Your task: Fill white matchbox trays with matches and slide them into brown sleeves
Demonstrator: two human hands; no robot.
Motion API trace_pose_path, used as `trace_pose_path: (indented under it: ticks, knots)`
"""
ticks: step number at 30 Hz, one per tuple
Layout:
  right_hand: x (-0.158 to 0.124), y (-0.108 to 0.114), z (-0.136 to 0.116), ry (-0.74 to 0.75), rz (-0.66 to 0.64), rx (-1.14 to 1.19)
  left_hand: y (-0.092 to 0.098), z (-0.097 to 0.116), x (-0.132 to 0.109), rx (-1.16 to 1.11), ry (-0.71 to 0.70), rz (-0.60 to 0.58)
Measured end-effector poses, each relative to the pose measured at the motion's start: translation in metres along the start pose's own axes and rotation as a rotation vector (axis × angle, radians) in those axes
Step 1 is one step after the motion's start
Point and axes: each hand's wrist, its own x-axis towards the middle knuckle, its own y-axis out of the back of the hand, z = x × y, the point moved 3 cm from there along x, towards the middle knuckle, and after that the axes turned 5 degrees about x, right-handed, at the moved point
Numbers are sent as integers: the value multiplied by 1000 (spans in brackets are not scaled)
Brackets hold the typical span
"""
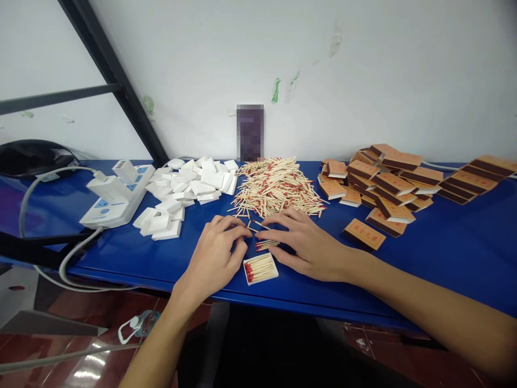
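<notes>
A big heap of red-tipped matches [278, 186] lies at the back middle of the blue table. In front of it, my left hand [220, 250] has its fingers curved and apart, the fingertips near a few loose matches. My right hand [307, 242] is spread over the table from the other side, its fingertips at loose matches and a small row of matches [266, 245]. Between the hands, nearer the edge, a white tray [276, 269] holds several matches with red heads to the left.
White empty trays [202, 180] are piled left of the heap. Orange matchbox sleeves [391, 183] are piled at the right. A power strip [117, 202] with cables sits at the left. A pixelated dark upright object [250, 132] stands against the wall.
</notes>
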Motion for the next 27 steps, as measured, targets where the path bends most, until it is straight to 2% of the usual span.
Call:
trace_pose_path:
  ticks: [5,12,17,22,27]
  knots:
    - [1,-1,2,-20,-14,13,0,2,1,17,14,-27]
    - [1,0,7,-49,48,40,1,2,1,44,40,-26]
    - [1,1,8,-30,79,34,1,3,1,31,17,-24]
    - [5,-1,4,38,49,12,1,5,1,12,-20,-41]
    - [4,2,4,-15,73,27,2,5,0,5,-26,-42]
